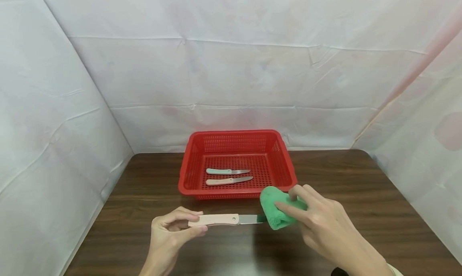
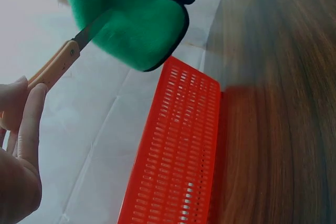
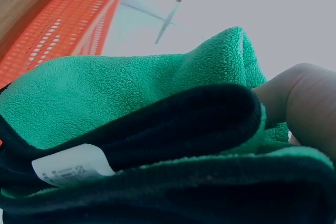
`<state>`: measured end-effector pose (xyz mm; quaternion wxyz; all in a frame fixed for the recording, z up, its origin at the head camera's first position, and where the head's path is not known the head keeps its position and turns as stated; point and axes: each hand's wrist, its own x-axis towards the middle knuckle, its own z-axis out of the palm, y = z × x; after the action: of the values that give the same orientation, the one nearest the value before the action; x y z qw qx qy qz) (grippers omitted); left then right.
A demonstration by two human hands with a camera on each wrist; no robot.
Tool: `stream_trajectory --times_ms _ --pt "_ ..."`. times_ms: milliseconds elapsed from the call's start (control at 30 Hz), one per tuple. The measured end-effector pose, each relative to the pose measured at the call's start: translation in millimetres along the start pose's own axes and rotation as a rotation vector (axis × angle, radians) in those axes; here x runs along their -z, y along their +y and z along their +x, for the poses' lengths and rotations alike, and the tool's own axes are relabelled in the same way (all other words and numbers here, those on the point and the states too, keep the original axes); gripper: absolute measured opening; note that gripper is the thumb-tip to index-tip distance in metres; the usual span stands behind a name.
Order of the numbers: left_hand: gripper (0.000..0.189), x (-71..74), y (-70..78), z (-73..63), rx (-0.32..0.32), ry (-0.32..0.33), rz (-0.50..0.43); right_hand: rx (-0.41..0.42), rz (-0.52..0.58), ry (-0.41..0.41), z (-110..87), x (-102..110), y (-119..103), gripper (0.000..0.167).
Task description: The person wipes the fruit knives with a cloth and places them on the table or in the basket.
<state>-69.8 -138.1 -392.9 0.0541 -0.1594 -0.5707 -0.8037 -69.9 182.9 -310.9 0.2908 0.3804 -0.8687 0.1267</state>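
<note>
In the head view my left hand (image 1: 169, 232) pinches the pale pink handle of a folding knife (image 1: 218, 219) by its end, thumb below and fingers above. Its blade points right, and the tip overlaps a folded green cloth (image 1: 276, 205). My right hand (image 1: 321, 220) grips that cloth from the right with curled fingers. From the left wrist, the blade of the knife (image 2: 65, 56) lies against the fuzzy side of the cloth (image 2: 142, 19). Up close in the right wrist view, the cloth (image 3: 131, 87) shows a dark edging and a white tag, and the knife (image 3: 176, 11) appears beyond it.
A red plastic basket (image 1: 184, 163) with perforated sides stands behind the hands on the dark wooden table (image 1: 151, 187). Inside lie a mint-handled knife (image 1: 220, 171) and a pink-handled knife (image 1: 221, 181), both with blades out to the right. White sheeting (image 1: 245, 75) surrounds the table.
</note>
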Motion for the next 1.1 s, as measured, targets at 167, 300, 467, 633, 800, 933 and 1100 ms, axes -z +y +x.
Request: stream_trajectory --times_ms 167,300,467,633,800,933,1100 --pt "0.023 -3.7 -1.9 1.2 -0.001 -0.020 -0.005 0.050 0.020 0.020 11.1 -4 -7 0.054" --pt "0.023 -6.9 -2.0 2.5 0.001 -0.006 -0.007 0.078 0.021 -0.021 17.3 -10 -15 0.052" --pt "0.023 -10.6 -1.0 3.8 0.004 0.028 -0.014 0.136 0.005 -0.025 20.0 -20 -23 0.051" --pt "0.025 -10.8 1.2 3.6 -0.015 0.059 -0.030 0.156 -0.004 -0.003 18.1 -24 -23 0.050" --pt "0.028 -8.1 2.3 2.8 -0.041 0.060 -0.038 0.121 -0.012 -0.066 14.0 -21 -23 0.058" --pt "0.028 -5.2 3.2 2.1 -0.044 0.063 -0.034 0.103 -0.019 -0.069 8.5 -20 -19 0.058" --pt "0.028 -1.1 2.8 1.0 -0.050 0.068 -0.036 0.095 -0.026 -0.034 1.6 -20 -14 0.059"
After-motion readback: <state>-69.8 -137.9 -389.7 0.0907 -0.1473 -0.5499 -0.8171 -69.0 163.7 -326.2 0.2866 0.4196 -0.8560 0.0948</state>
